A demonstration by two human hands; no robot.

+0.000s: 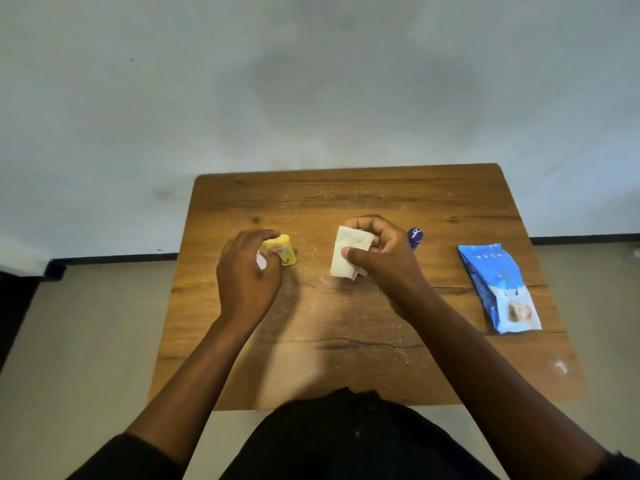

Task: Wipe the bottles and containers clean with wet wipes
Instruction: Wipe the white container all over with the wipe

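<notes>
A small yellow container [284, 250] stands on the wooden table [346, 341], left of centre. My left hand [247, 271] curls round its near side; whether the fingers grip it is blurred. My right hand [377, 252] hovers over the table's middle and pinches a folded white wet wipe [348, 252] between thumb and fingers. Behind my right hand a dark blue bottle [415, 237] is mostly hidden, only its top part showing.
A blue pack of wet wipes [500, 287] lies flat near the table's right edge. The tabletop is dusty with pale specks. A pale wall stands behind the table, and floor lies on both sides.
</notes>
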